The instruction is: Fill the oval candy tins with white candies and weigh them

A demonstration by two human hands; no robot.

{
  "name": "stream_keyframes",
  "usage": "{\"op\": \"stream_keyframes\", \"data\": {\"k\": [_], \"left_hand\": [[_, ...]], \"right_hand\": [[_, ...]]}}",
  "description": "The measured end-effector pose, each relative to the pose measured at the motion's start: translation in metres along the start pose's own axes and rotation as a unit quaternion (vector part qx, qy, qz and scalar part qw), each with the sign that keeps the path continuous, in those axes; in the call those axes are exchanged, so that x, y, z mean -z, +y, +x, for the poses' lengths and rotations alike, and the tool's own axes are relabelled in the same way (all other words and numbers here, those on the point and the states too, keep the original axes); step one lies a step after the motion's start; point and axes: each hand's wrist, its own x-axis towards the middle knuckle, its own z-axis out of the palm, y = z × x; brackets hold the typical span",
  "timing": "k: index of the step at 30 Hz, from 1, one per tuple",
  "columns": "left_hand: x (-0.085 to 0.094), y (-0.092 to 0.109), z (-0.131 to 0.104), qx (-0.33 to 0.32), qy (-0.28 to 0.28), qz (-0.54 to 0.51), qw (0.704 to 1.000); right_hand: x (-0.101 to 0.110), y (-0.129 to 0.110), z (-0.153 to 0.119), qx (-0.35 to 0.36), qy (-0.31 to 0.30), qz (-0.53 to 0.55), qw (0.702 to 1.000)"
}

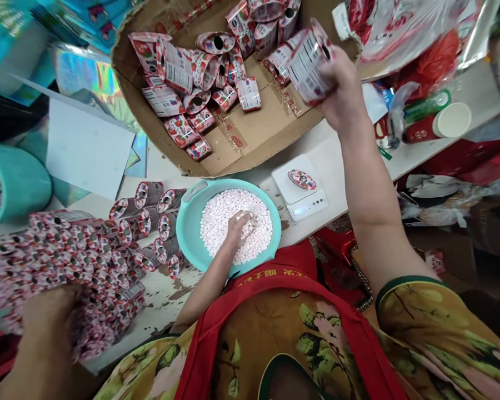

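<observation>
My left hand is down in a turquoise basin of small pale pink candies. Its fingers are curled around some of the candies. My right hand grips a printed pink-and-white pouch, raised above the right part of a cardboard box. Filled pouches with strawberry print lie in the left and back of that box. Beside the basin stands a white digital scale with one pouch upright on it, its oval end facing up.
Many stacked pouches fill the left side, where another person's arm reaches in. A turquoise bucket and a white sheet are nearby. A paper cup and plastic bags occupy the right.
</observation>
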Motion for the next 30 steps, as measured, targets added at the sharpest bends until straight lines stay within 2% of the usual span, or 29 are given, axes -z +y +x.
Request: {"op": "stream_keyframes", "data": {"k": [1, 3, 6, 9, 11, 15, 17, 19, 25, 30], "left_hand": [[0.001, 0.004, 0.001, 0.022, -0.012, -0.064, 0.998], [0.003, 0.012, 0.003, 0.053, -0.033, -0.160, 0.985], [0.004, 0.022, 0.004, 0.087, -0.055, -0.237, 0.966], [0.004, 0.037, -0.008, 0.083, -0.092, -0.273, 0.954], [0.001, 0.050, -0.022, 0.029, -0.107, -0.277, 0.954], [-0.014, 0.069, -0.051, -0.140, -0.135, -0.244, 0.950], [-0.021, 0.070, -0.058, -0.201, -0.140, -0.235, 0.941], [-0.025, 0.067, -0.060, -0.238, -0.119, -0.240, 0.934], [-0.028, 0.058, -0.052, -0.232, -0.044, -0.196, 0.952], [-0.032, 0.060, -0.049, -0.227, -0.038, -0.173, 0.958]], "right_hand": [[0.001, -0.011, -0.036, -0.016, -0.023, 0.014, 1.000], [-0.001, -0.024, -0.111, -0.026, -0.028, -0.006, 0.999], [-0.020, -0.024, -0.215, -0.091, -0.076, 0.006, 0.993], [-0.050, -0.013, -0.289, -0.175, -0.118, 0.029, 0.977], [-0.070, -0.008, -0.317, -0.186, -0.128, 0.004, 0.974], [-0.105, -0.002, -0.334, -0.122, -0.138, -0.082, 0.979], [-0.118, 0.000, -0.332, -0.102, -0.129, -0.127, 0.978], [-0.126, 0.001, -0.329, -0.097, -0.126, -0.170, 0.972], [-0.134, 0.000, -0.325, -0.110, -0.143, -0.253, 0.950], [-0.132, -0.004, -0.325, -0.127, -0.157, -0.262, 0.944]]}}
